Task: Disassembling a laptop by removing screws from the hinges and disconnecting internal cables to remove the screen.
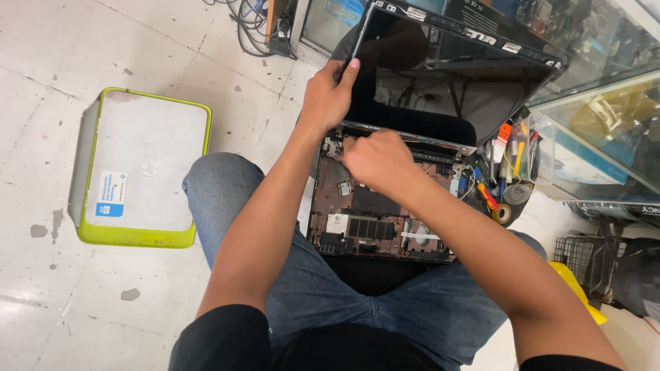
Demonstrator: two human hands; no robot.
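While left hand [328,96] holds laptop lid [440,75], tool cup [514,154] holds screwdrivers [517,156].

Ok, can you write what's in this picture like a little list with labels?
left hand: grips the left edge of the laptop screen
right hand: fingers down near the hinge of the opened laptop base
laptop base: lies across the person's lap, circuit boards showing
printer: white with lime-green trim, on the tiled floor
tools: screwdrivers in a clear holder, with a tape roll in front
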